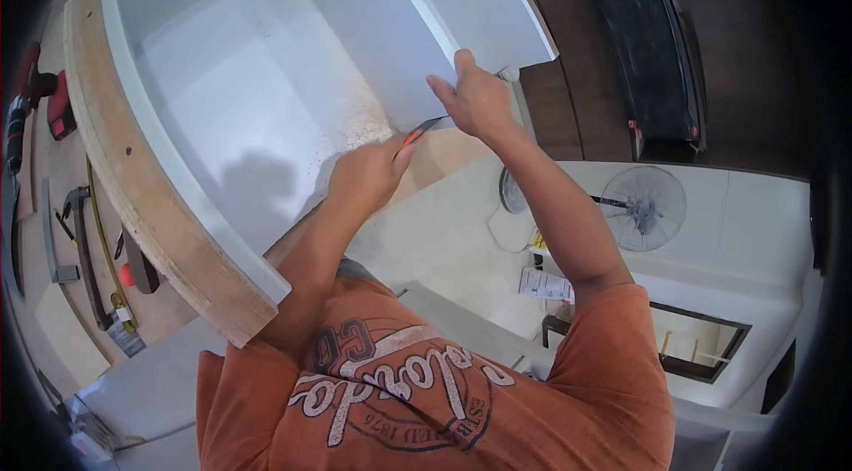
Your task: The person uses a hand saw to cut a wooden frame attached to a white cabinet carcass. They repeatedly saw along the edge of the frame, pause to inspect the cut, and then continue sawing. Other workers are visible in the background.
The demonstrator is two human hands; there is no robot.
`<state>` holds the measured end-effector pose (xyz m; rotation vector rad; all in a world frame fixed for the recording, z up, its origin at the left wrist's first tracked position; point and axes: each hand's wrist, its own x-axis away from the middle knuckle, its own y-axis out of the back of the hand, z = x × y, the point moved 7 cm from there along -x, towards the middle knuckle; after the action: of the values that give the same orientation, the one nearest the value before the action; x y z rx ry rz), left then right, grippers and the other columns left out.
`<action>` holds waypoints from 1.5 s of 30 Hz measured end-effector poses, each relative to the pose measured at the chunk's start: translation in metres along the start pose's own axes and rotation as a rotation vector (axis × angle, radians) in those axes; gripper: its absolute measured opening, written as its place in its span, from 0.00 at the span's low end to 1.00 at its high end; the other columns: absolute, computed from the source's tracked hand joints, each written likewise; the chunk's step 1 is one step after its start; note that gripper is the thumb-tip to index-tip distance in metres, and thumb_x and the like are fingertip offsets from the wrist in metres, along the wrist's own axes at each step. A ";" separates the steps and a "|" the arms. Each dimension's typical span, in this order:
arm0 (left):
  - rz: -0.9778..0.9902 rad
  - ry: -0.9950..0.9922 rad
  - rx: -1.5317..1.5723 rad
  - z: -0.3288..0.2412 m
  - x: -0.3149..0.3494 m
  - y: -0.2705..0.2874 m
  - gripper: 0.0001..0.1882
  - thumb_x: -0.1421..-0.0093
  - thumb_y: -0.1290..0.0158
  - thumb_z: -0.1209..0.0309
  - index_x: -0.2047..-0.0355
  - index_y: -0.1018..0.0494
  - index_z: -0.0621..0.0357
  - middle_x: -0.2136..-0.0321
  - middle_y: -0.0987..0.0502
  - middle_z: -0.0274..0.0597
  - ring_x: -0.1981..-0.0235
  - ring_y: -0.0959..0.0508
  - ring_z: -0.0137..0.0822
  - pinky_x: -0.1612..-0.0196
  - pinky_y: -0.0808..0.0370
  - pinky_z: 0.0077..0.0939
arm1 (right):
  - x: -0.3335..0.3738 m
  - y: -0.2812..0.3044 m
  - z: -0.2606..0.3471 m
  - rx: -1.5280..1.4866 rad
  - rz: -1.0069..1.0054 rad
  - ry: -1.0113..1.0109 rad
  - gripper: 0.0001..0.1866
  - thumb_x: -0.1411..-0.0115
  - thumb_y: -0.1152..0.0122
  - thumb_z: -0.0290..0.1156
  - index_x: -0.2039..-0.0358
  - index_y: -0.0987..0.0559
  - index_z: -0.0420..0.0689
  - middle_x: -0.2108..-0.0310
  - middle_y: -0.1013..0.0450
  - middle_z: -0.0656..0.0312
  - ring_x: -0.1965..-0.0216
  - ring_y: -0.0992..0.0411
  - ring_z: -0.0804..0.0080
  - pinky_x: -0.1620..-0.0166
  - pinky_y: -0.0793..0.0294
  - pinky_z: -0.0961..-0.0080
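My left hand (366, 176) is closed round an orange-and-black handled utility knife (415, 134), whose dark blade points right toward the lower end of a white upright panel (377, 27). At that panel's near edge, my right hand (479, 100) grips the board, thumb on the left face and the other fingers partly hidden behind. The panel divides a white open cabinet box (222, 45). Pale wood dust and crumbs (359, 127) lie in the corner beside the knife.
A wood-edged cabinet side (160, 196) curves past my left arm. Beyond it lie a hammer (84, 249), a try square (53, 240) and a red-and-black drill (27, 98). To the right are a round fan (643, 209), a printed can (543, 285) and a black panel-like appliance (639, 50).
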<state>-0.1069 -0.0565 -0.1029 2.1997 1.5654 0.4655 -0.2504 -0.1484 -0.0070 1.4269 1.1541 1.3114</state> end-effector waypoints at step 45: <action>-0.079 -0.008 0.013 0.018 0.015 -0.012 0.16 0.30 0.52 0.55 0.52 0.20 0.45 0.75 0.20 0.53 0.73 0.19 0.55 0.69 0.24 0.49 | 0.003 0.001 -0.003 0.008 -0.001 0.007 0.23 0.33 0.43 0.49 0.58 0.34 0.39 0.73 0.21 0.48 0.67 0.20 0.46 0.62 0.23 0.52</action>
<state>-0.1032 -0.0413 -0.1244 2.1375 1.6482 0.4230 -0.2529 -0.1460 -0.0053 1.4282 1.1655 1.3141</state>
